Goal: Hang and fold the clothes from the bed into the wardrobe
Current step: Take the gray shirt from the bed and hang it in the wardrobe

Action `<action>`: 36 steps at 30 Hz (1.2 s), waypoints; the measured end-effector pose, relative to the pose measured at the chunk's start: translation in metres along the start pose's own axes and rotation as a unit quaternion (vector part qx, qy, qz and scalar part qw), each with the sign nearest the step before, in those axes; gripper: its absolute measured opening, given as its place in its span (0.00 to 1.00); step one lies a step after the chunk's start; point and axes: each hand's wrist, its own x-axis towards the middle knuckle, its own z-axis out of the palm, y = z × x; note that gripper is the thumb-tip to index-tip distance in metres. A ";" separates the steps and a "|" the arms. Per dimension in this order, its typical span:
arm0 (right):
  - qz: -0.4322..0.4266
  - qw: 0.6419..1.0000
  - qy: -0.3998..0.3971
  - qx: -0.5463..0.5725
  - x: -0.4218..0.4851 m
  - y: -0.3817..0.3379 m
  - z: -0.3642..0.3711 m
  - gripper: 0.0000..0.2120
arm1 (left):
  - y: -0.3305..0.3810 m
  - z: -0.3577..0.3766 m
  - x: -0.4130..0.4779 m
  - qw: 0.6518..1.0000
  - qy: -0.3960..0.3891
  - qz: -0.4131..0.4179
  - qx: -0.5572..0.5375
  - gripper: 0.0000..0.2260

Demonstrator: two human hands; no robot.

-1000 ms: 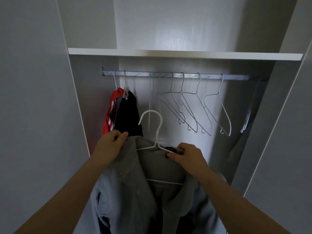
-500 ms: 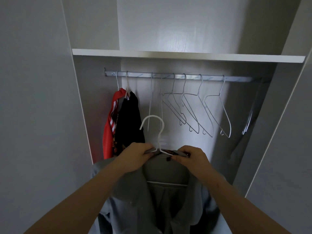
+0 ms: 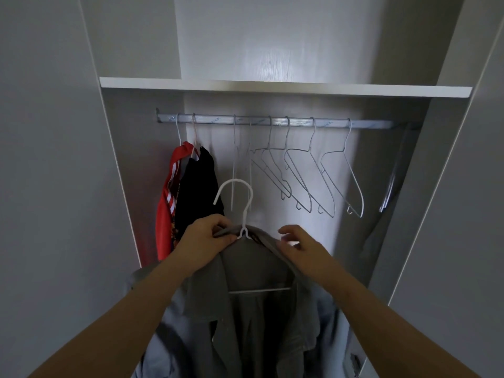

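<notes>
Two hands: the left hand (image 3: pixel 204 238) pinches the collar of the grey shirt (image 3: pixel 256 317) right at the neck of the white hanger (image 3: pixel 246 216). The right hand (image 3: pixel 300 246), blurred, lies with loose, uncurled fingers on the shirt's right shoulder and grips nothing.
Just changed: a second ago the left was out tugging the shirt's left shoulder while the right held the hanger's neck. Now the left has come in to the neck and the right has slid outward.
Meaning: both shoulders look seated on the hanger, so dressing is done, I'd say. Only the lift remains.
Shirt: drapes under both hands, well below the rail (image 3: pixel 300 121), hook pointing up toward it.
On the rail: red garment (image 3: pixel 166 203) and black garment (image 3: pixel 197 186) at its left end, empty wire hangers (image 3: pixel 300 173) along the middle.
Above the rail: shelf (image 3: pixel 272 87).
</notes>
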 end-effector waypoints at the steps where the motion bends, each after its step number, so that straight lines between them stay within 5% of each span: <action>1: 0.000 0.998 -0.024 -0.060 0.001 0.000 0.002 0.09 | 0.000 0.002 -0.002 1.000 0.002 0.004 -0.005 0.12; 5: -0.015 0.992 -0.012 -0.122 0.005 0.002 0.010 0.15 | -0.001 0.005 -0.005 1.000 0.021 0.008 -0.009 0.12; 10: 0.066 0.994 0.059 0.057 0.010 -0.009 0.008 0.19 | -0.012 0.000 -0.011 0.996 0.063 0.012 0.067 0.11; 15: 0.110 0.990 0.074 0.053 0.010 -0.005 0.004 0.16 | -0.022 0.007 -0.025 0.999 -0.036 -0.012 0.006 0.09; 18: 0.068 0.995 0.038 0.054 0.009 -0.010 0.012 0.19 | -0.015 0.015 -0.025 1.000 0.020 0.006 -0.010 0.11; 21: -0.027 0.999 -0.011 0.033 0.009 -0.023 0.020 0.12 | -0.006 0.021 -0.022 0.998 0.049 0.024 0.003 0.12; 26: -0.127 0.989 0.070 -0.021 0.007 -0.027 0.025 0.07 | 0.001 0.027 -0.021 0.999 0.027 0.031 0.006 0.10; 33: -0.095 0.984 0.149 0.001 0.006 -0.016 0.023 0.08 | 0.002 0.017 -0.021 0.992 0.010 0.050 0.117 0.15; 36: -0.082 0.976 0.200 -0.002 0.006 -0.015 0.027 0.08 | 0.000 0.016 -0.024 0.994 -0.051 0.060 0.072 0.10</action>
